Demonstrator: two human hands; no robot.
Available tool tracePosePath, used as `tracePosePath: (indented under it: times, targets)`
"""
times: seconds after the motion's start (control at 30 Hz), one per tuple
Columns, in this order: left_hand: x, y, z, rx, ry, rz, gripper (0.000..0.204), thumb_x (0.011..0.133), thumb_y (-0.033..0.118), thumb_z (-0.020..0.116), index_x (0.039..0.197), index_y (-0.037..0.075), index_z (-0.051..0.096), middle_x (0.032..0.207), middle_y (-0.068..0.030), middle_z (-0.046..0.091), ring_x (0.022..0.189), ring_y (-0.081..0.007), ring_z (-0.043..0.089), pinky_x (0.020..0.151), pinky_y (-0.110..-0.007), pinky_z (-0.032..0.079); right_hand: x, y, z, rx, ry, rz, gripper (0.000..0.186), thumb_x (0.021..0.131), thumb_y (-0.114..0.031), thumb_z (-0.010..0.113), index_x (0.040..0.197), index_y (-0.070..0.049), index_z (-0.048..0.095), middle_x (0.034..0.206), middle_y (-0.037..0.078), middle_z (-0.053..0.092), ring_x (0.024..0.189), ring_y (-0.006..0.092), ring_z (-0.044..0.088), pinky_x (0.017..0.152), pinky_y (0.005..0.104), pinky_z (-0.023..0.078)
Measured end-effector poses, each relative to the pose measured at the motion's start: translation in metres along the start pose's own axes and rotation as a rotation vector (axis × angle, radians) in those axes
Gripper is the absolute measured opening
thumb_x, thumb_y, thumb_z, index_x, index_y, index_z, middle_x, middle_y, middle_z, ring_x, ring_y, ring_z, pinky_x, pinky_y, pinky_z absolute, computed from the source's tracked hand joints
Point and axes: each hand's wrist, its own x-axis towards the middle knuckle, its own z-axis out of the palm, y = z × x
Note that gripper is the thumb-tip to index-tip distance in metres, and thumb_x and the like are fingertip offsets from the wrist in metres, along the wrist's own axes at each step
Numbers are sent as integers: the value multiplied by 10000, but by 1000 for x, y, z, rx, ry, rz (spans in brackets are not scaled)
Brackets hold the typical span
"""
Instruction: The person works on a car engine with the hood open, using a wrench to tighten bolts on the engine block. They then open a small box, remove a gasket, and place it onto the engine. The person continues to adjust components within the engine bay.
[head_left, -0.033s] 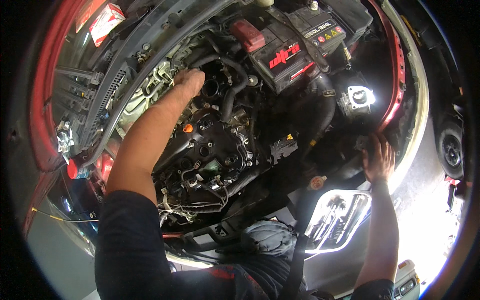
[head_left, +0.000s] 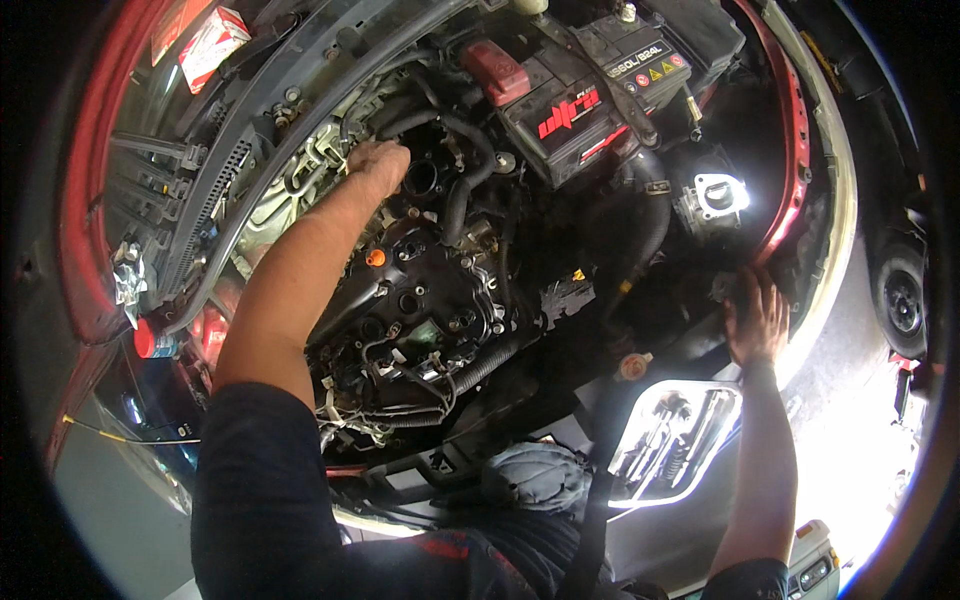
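Tool tray: silver, rounded rectangular metal tray (head_left: 700, 384) at the near edge of the bay; loose metal tools lie in it.
Filler cap: round, orange-topped cap (head_left: 632, 366), just left of the tray's upper part.
Right hand: bare hand (head_left: 757, 325), palm down, fingers spread along the bay's side edge; no object seen in it.
Engine: dark engine with black top cover (head_left: 410, 265), centre-left of the bay; bright orange round plug (head_left: 376, 257) on top; black corrugated hose (head_left: 485, 365) along the near side.
Left hand: bare hand (head_left: 380, 163), fingers curled down at the engine's far end, beside a black round opening (head_left: 421, 177); fingertips hidden; grip cannot be told.
Metal housing: silver, flanged, round-bored housing (head_left: 700, 215), beyond the right hand.
Battery: black rectangular battery (head_left: 560, 100), far side; red plastic terminal cover (head_left: 495, 70) on its left end.
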Motion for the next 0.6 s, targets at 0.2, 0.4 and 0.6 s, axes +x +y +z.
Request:
tracePosePath:
  times: [0.2, 0.4, 0.6]
  targets:
    - [1, 5, -2, -20, 12, 36, 316, 797, 184, 821, 1101, 123, 762, 1203, -40, 717, 1143, -239, 670, 923, -356, 559, 1, 0, -2, 2, -42, 2, 589, 926, -391, 574, 1456, -165, 454, 1448, 104, 479, 1308, 325, 473, 1114, 460, 354]
    - [21, 0, 6, 52, 41, 96, 340, 779, 242, 848, 1086, 123, 762, 1151, -21, 735, 1113, -234, 681, 922, -370, 560, 7, -2, -1, -11, -11, 6, 596, 930, -412, 563, 1458, -160, 451, 1445, 124, 478, 1295, 339, 483, 1112, 463, 357]
    - [25, -1, 17, -71, 59, 10, 400, 756, 295, 871, 1087, 106, 749, 1197, -31, 716, 1122, -262, 671, 947, -393, 547, 3, 2, 4, -48, 4, -8, 591, 941, -447, 534, 1445, -147, 465, 1426, 137, 492, 1286, 341, 491, 1091, 470, 375]
